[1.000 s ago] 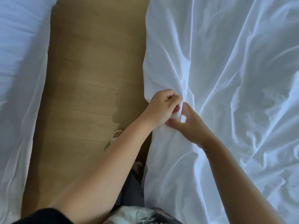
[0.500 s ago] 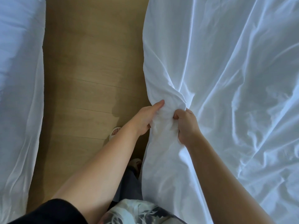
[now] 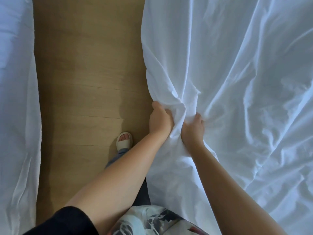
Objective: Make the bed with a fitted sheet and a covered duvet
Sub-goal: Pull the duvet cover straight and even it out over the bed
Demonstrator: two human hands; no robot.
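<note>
Two grips: left hand (image 3: pixel 160 122) and right hand (image 3: pixel 193 131), side by side, fingers curled tight on one bunched fold.
Sheet (image 3: pixel 228 73): white, gathered between both hands, at its edge beside the wooden floor (image 3: pixel 81 82).

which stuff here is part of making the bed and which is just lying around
In the job: white sheet, bunched at its edge; left hand and right hand, both gripping it.
Just there: white bedding on the left; wooden floor; slipper.
</note>
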